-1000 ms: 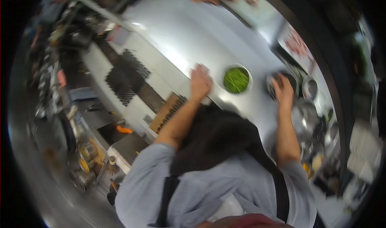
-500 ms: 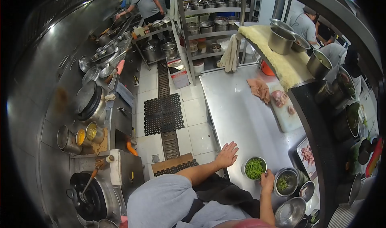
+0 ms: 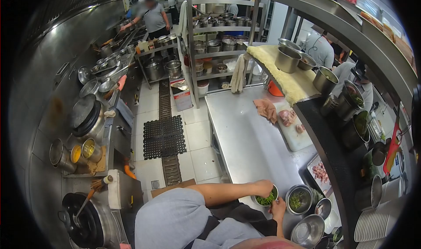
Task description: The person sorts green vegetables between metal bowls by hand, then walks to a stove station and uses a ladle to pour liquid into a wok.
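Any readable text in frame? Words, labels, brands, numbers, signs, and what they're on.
None legible anywhere in this view.
Red-and-white box on the floor: any print too small and blurred to read.
Metal bowl of cut greens: no lettering seen.
Stacked white plates: no lettering seen.

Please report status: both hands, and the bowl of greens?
Left hand over greens. Right hand at rim of their bowl. Second steel bowl close beside; nothing visibly blocking.
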`<state>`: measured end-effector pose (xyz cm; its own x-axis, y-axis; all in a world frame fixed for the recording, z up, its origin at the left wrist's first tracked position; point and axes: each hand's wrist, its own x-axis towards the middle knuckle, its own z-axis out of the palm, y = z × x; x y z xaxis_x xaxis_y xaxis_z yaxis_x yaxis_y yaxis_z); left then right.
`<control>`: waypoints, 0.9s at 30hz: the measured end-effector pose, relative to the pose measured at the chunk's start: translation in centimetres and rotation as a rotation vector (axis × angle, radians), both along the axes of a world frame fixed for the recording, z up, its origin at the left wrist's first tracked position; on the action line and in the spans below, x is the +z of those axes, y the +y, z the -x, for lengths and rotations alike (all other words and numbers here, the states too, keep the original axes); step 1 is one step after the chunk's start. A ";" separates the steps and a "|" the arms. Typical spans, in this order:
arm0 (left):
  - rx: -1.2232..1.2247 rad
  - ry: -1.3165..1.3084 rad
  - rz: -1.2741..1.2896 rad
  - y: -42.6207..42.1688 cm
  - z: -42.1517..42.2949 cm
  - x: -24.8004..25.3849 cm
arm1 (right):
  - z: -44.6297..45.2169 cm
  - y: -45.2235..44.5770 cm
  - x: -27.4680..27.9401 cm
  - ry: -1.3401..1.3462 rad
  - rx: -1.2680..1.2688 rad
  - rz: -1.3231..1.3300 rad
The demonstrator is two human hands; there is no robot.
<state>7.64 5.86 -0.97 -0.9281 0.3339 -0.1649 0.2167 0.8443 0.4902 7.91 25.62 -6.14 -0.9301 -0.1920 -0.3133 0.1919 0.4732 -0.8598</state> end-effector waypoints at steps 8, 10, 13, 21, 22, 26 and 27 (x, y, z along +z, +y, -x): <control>0.003 -0.081 0.125 1.7 -0.2 -1.0 | -1.4 0.0 0.7 0.012 0.023 0.004; 0.027 -0.119 0.089 1.6 -0.5 -0.5 | -1.1 0.3 0.0 0.002 0.049 -0.011; 0.054 -0.174 0.135 2.3 0.3 -2.7 | -1.4 0.4 0.3 -0.011 0.050 0.004; -0.020 -0.137 0.089 2.3 0.1 -4.3 | -1.2 0.6 -0.1 -0.020 0.047 0.039; -0.022 -0.103 0.078 2.2 0.0 -4.4 | -1.1 0.7 -0.2 -0.019 0.054 0.041; -0.118 -0.137 0.195 1.8 -0.6 -2.0 | -1.2 0.4 0.4 -0.002 0.066 0.018; -0.125 -0.146 0.194 1.7 -1.0 -0.5 | -1.2 0.4 0.5 -0.011 0.060 0.018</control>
